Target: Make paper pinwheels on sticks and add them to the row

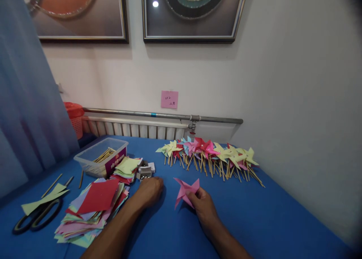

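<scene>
Between the thumb and fingers of my right hand is a pink paper pinwheel, its blades folded in to the middle and no stick on it. My left hand is curled closed, knuckles up, just in front of two small open boxes of metal pins. Its fingertips are turned away, so whatever they may hold is hidden. Left of that forearm lies a tall stack of coloured paper squares with a red sheet on top. A smaller pile of paper squares sits behind it.
A clear plastic tub holds wooden sticks. Black-handled scissors lie at left under pale green paper strips. Finished pinwheels on sticks line the back right of the blue table, near the wall.
</scene>
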The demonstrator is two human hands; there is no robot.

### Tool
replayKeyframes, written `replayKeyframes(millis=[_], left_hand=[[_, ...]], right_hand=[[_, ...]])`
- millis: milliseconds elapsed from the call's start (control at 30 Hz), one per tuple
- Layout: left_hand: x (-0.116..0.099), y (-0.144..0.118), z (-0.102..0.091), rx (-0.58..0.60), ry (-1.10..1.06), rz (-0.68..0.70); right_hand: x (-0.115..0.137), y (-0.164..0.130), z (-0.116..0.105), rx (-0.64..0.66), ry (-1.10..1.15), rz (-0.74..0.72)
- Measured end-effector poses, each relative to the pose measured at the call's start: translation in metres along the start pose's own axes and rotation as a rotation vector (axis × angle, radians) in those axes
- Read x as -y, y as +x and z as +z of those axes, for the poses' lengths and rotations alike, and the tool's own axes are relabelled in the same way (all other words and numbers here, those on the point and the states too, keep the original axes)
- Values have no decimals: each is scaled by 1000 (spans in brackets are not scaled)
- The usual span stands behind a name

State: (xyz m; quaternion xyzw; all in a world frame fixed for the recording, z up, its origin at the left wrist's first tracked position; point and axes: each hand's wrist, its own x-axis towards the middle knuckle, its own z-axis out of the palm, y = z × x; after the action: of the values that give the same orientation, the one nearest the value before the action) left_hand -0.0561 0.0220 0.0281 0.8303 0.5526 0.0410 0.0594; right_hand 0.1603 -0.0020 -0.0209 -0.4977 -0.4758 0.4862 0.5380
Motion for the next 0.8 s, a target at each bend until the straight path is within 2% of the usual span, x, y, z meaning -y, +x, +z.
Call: replayKeyframes(millis=[100,200,267,400,567,667,800], left_hand=[[-2,0,0,-70,-158,12],[-11,2,3,-135,-518,17],[-20,4,9,-137,-751,-14],[-39,9,21,-163,-1039,-38],[-52,8,27,-336,-1110,21],[-56,5,27,-363,-1098,35],[-59,5,29,-359,-1085,-25]], right_hand=[[-1,2,-1,-31,-36,-25],[-3,4,-2,-76,-52,-43],[-4,4,-2,-100,-57,-51],[-3,3,0,-91,-44,-60],[3,0,10,-77,21,-55],[6,0,14,-85,44,-57],[3,1,13,-99,27,-53]])
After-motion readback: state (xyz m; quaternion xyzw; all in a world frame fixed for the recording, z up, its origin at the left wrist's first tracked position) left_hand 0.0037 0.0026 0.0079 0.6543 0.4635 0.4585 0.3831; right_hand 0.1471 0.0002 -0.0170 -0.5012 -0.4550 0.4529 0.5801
